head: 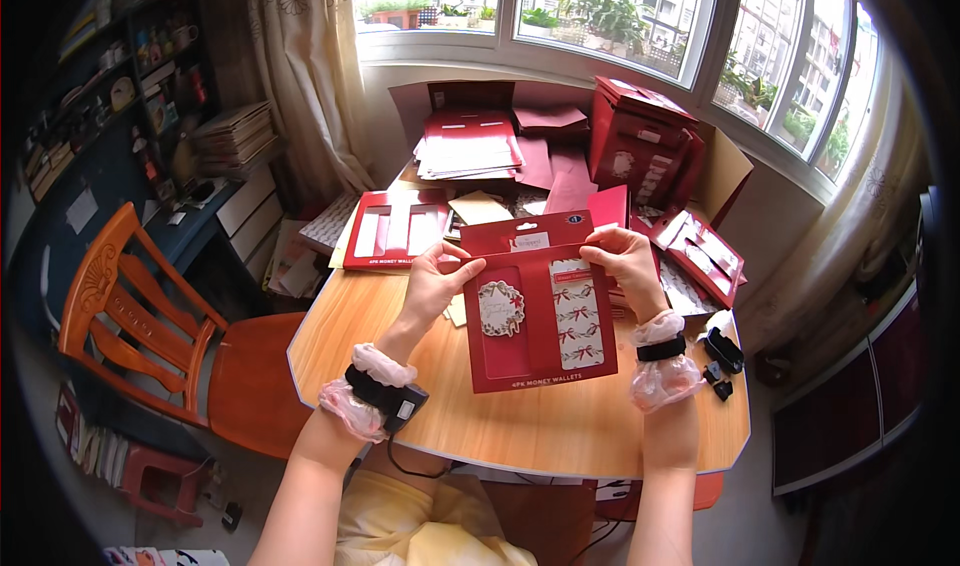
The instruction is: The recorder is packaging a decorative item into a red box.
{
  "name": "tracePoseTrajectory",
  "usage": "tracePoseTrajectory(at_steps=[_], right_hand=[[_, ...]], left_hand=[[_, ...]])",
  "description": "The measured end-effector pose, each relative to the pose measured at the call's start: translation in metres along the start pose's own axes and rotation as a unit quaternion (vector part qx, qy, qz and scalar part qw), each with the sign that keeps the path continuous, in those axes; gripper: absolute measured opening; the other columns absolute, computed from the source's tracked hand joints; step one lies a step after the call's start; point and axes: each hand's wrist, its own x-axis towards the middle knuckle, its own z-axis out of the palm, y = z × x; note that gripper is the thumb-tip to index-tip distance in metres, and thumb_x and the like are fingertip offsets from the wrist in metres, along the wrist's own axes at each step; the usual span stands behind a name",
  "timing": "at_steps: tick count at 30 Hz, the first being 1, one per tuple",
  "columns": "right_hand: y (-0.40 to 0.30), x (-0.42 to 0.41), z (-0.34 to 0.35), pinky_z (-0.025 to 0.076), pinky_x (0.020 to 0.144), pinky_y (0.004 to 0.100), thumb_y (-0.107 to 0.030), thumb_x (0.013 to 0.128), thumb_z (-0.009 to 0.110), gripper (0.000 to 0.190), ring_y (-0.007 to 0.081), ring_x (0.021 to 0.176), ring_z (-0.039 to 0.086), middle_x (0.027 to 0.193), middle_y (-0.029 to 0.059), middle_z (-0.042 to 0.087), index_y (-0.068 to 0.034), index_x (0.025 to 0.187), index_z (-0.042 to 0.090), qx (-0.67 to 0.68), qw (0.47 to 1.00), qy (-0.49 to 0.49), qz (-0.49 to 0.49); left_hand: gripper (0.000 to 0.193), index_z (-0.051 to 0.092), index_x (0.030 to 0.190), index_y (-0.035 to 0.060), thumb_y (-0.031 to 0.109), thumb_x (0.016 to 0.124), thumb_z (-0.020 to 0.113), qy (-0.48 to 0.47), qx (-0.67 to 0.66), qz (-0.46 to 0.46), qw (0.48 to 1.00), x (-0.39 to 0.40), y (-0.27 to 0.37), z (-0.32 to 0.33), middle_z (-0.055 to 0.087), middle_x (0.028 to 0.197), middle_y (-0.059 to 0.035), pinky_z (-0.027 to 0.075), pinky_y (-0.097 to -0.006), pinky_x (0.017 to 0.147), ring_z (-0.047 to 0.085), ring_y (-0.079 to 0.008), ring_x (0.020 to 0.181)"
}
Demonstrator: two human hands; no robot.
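Between my two hands a red cardboard pack of money wallets [541, 341] is held up over the near part of the table. My left hand [442, 277] pinches its upper left edge with thumb and fingers. At the upper right edge, my right hand [622, 262] grips it the same way. Two windows in the pack's front show a wallet with a wreath-shaped tag [501, 309] on the left and a white wallet with a bow pattern [577, 318] on the right. A header flap with a hang hole [525, 230] rises above the line of my fingers.
The wooden table [360, 333] bears a red window sleeve [400, 228] at left, a stack of red sleeves [472, 142] behind, and upright red packs [637, 146] at back right. Another pack [701, 255] and black clips [722, 352] lie right. A wooden chair [255, 371] stands left.
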Motion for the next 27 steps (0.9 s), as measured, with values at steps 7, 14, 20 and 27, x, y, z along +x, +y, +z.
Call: tracePoseTrajectory(at_steps=[7,14,20,27], right_hand=[[0.004,0.001,0.004,0.054,0.07,0.0213,-0.003,0.084,0.077,0.016,0.0089,0.076,0.067,0.087,0.0059,0.074,0.001,0.098,0.072,-0.008,0.999,0.035,0.003],[0.005,0.002,0.01,0.055,0.066,0.0211,-0.001,0.083,0.078,0.02,0.0101,0.074,0.068,0.088,0.0082,0.074,-0.001,0.101,0.069,0.052,0.996,0.073,-0.03],[0.005,0.002,0.006,0.053,0.063,0.0197,0.0,0.084,0.077,0.016,0.0077,0.074,0.067,0.086,0.0062,0.074,-0.003,0.096,0.067,0.02,0.998,0.051,-0.024],[0.017,0.007,0.002,0.05,0.059,0.0172,-0.007,0.088,0.075,0.011,0.006,0.072,0.066,0.085,0.0036,0.073,-0.003,0.096,0.069,0.003,0.999,0.036,-0.017]], left_hand=[[0.022,0.056,0.105,0.0036,0.007,0.091,0.073,0.022,-0.013,0.072,0.997,0.0,-0.004,0.001,0.074,0.091,-0.0123,0.06,-0.0233,0.069,0.072,-0.0133,0.081],[0.023,0.056,0.103,0.0055,0.011,0.092,0.074,0.035,-0.02,0.111,0.993,-0.001,-0.001,0.006,0.074,0.084,-0.0097,0.048,-0.0174,0.056,0.068,-0.0071,0.073],[0.019,0.059,0.1,0.006,0.01,0.091,0.075,0.035,0.014,0.067,0.997,0.002,-0.004,-0.001,0.074,0.084,-0.0074,0.049,-0.0171,0.054,0.067,-0.0054,0.072],[0.02,0.058,0.102,0.0058,0.008,0.091,0.074,0.017,-0.064,0.011,0.998,0.001,-0.002,-0.001,0.074,0.092,-0.0094,0.054,-0.0181,0.059,0.069,-0.0084,0.077]])
